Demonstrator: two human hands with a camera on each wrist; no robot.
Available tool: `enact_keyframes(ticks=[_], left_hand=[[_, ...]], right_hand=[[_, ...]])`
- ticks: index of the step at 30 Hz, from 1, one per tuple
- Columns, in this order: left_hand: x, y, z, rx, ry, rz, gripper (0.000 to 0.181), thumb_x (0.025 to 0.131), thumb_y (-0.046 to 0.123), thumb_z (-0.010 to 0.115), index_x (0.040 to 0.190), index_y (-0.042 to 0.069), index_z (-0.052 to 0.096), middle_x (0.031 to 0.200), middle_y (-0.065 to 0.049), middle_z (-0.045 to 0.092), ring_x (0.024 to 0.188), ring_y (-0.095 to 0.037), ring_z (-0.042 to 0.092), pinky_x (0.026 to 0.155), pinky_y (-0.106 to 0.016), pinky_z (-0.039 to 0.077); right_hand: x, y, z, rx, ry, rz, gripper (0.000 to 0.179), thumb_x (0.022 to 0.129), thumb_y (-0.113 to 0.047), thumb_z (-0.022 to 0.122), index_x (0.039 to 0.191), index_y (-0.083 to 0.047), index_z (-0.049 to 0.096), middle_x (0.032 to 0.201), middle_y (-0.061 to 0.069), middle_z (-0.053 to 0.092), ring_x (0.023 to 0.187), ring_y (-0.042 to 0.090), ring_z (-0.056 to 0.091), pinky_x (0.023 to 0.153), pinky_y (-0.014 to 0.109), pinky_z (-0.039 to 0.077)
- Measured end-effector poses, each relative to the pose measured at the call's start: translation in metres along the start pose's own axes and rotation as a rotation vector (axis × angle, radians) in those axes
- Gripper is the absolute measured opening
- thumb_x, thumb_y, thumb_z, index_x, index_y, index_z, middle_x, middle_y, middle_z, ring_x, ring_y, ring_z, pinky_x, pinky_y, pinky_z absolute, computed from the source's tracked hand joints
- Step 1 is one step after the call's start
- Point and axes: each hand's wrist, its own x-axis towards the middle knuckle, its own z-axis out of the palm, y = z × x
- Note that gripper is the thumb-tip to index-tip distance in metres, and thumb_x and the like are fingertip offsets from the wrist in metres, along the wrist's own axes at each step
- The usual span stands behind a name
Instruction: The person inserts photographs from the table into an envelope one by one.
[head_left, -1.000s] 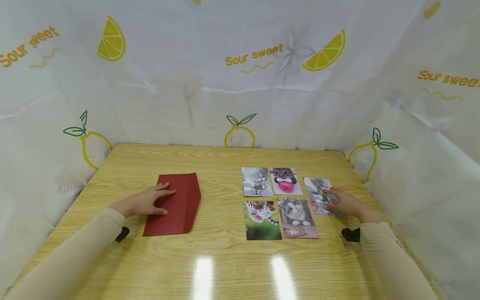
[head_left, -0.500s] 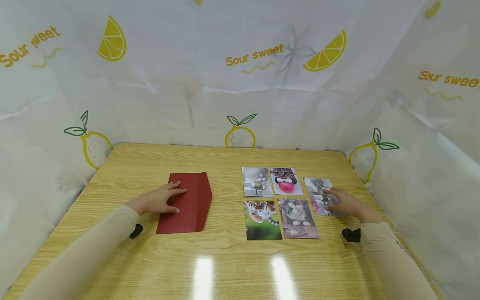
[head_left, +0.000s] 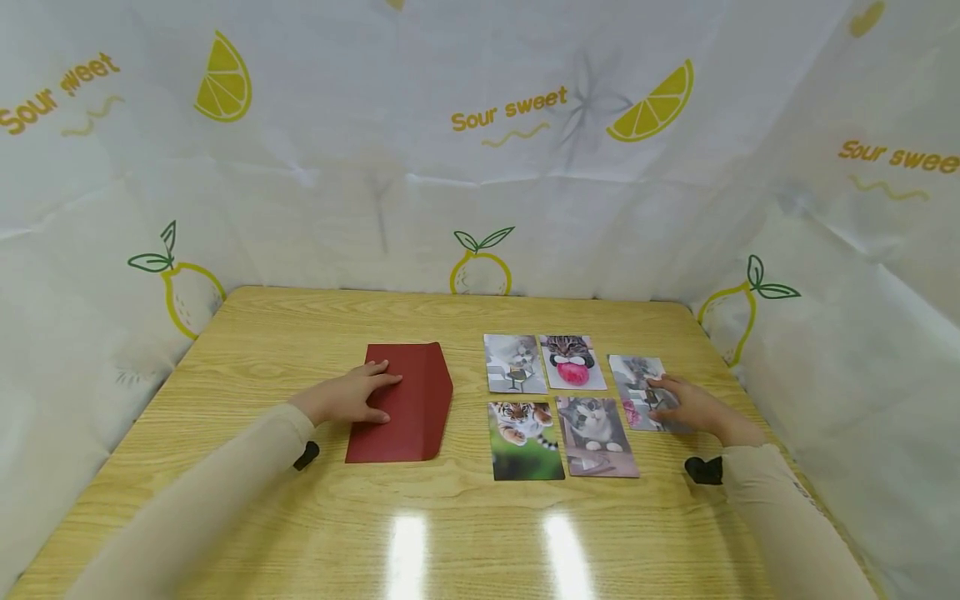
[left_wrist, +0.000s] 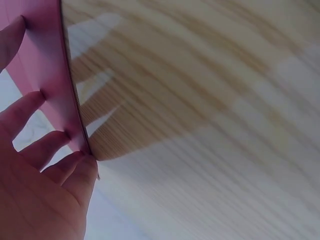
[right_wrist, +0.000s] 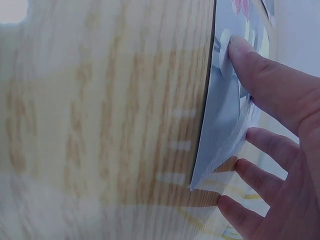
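Note:
A red envelope (head_left: 408, 408) with its flap opened out to the right lies flat left of the middle of the table. My left hand (head_left: 348, 397) rests on its left part, fingers spread. In the left wrist view, fingertips (left_wrist: 37, 95) press the envelope's surface near its edge. On the right, my right hand (head_left: 693, 406) touches the right side of a photo card (head_left: 633, 387). The right wrist view shows the thumb (right_wrist: 245, 55) on that card, with some other fingertips beyond its edge.
Beside that card lie a tiger card (head_left: 526, 446), a grey-and-white cat card (head_left: 600, 437), a tabby card with a pink ball (head_left: 572, 362) and a pale grey card (head_left: 514, 364). A lemon-print white curtain (head_left: 337, 208) surrounds the wooden table (head_left: 300, 533).
My left hand has slid the red envelope to the right across the table, nearer to the cards. The right hand and the photo cards have stayed in place.

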Motion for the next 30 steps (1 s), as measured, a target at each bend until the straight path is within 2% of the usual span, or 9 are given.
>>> enact_keyframes(ticks=[11, 30], left_hand=[[0.017, 0.019, 0.004, 0.003, -0.009, 0.003, 0.069, 0.090, 0.036, 0.068, 0.149, 0.013, 0.040, 0.159, -0.021, 0.018, 0.146, -0.042, 0.015, 0.112, -0.054, 0.032], [0.029, 0.036, 0.007, 0.015, -0.003, 0.001, 0.070, 0.090, 0.035, 0.068, 0.149, 0.012, 0.039, 0.159, -0.021, 0.018, 0.147, -0.041, 0.014, 0.114, -0.053, 0.029]], right_hand=[[0.000, 0.000, -0.001, 0.000, -0.002, -0.002, 0.073, 0.086, -0.031, 0.072, 0.139, 0.009, 0.042, 0.144, 0.044, 0.023, 0.129, 0.063, 0.026, 0.101, 0.070, 0.030], [0.000, -0.001, -0.001, 0.022, -0.016, -0.005, 0.072, 0.088, -0.030, 0.070, 0.140, 0.010, 0.041, 0.144, 0.044, 0.022, 0.129, 0.063, 0.025, 0.100, 0.071, 0.029]])
